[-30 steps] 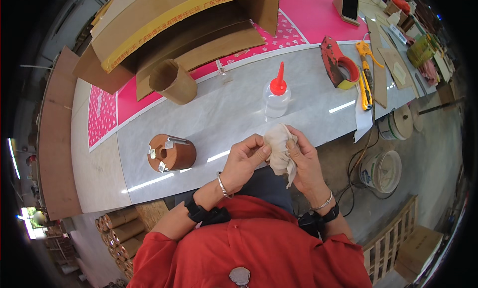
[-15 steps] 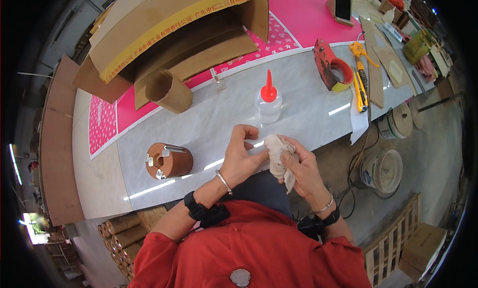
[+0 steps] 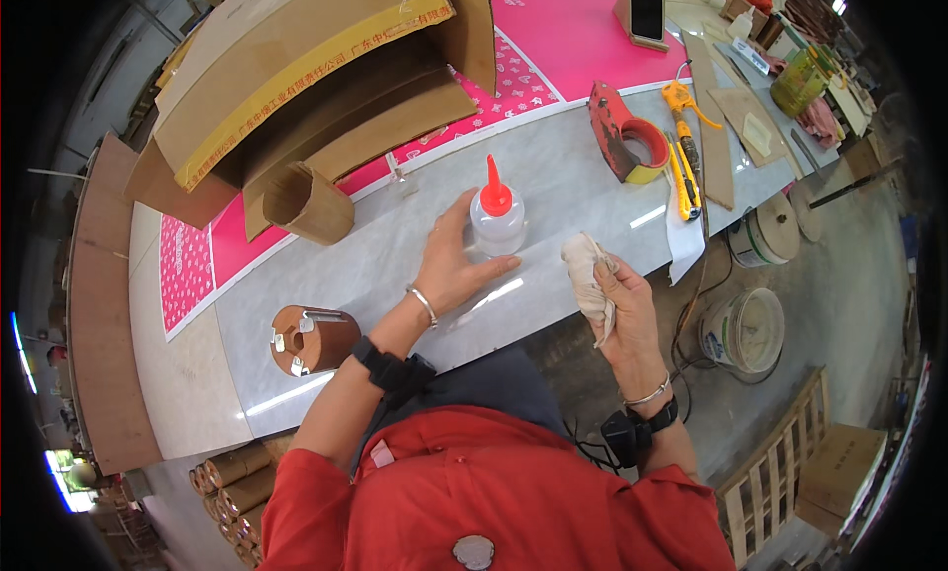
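A clear squeeze bottle (image 3: 499,230) with a red pointed nozzle stands upright on the grey table. Around its left and near side curves my left hand (image 3: 453,262), thumb and fingers apart; whether a fingertip touches the bottle I cannot tell. My right hand (image 3: 624,309) grips a crumpled off-white cloth (image 3: 585,275) over the table's front edge. To the left lies a brown cylinder (image 3: 334,336) with a central hole and shiny metal clips on its end face. Behind it stands a cardboard tube (image 3: 324,210), open at the top.
A large open cardboard box (image 3: 296,77) fills the back left. Toward the right lie a red tape dispenser (image 3: 627,136), a yellow utility knife (image 3: 683,181) and an orange-handled tool (image 3: 681,102). White buckets (image 3: 743,329) stand on the floor at right, beside a wooden pallet (image 3: 775,452).
My left hand has left the cloth and reached forward to the bottle, its fingers spreading. My right hand has moved slightly right with the cloth. The whole view has shifted a little.
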Demonstrator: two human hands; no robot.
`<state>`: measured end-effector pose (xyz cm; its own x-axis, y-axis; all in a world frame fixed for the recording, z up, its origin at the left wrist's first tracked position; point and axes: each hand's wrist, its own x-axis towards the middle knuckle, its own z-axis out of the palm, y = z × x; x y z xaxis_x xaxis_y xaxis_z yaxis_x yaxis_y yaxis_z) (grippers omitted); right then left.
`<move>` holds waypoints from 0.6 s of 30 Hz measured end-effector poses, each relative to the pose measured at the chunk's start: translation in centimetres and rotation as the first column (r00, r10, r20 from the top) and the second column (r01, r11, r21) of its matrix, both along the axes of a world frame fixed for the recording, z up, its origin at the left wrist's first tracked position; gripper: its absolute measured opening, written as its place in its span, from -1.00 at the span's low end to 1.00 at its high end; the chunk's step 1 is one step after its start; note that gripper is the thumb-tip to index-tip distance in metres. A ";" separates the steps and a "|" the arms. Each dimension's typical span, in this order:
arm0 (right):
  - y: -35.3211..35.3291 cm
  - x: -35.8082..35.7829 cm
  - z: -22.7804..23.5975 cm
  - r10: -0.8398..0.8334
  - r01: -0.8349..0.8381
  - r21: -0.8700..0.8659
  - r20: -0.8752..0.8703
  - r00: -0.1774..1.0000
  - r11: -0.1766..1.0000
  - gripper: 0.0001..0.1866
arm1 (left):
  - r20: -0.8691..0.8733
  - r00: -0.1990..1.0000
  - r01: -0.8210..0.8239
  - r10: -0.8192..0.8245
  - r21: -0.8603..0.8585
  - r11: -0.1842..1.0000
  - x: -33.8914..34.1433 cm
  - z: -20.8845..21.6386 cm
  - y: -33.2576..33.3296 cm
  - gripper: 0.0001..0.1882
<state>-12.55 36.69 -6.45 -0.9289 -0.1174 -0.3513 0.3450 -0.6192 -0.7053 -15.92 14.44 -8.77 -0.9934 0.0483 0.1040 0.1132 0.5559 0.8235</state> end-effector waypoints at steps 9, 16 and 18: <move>1.8 -0.5 -0.6 -0.017 0.017 -0.020 0.001 1.000 1.000 -0.77 | -0.137 0.990 -0.017 -0.016 -0.235 0.972 0.7 2.4 0.0 -0.25; 1.8 -1.0 -0.9 -0.034 0.035 -0.090 0.021 0.999 0.995 -0.79 | -0.458 0.880 -0.150 -0.127 -0.521 0.840 2.3 5.2 -1.9 -0.32; 1.8 -1.1 -1.1 -0.043 0.047 -0.091 0.041 0.998 0.995 -0.79 | -0.474 0.868 -0.166 -0.147 -0.556 0.814 2.5 5.9 -2.3 -0.30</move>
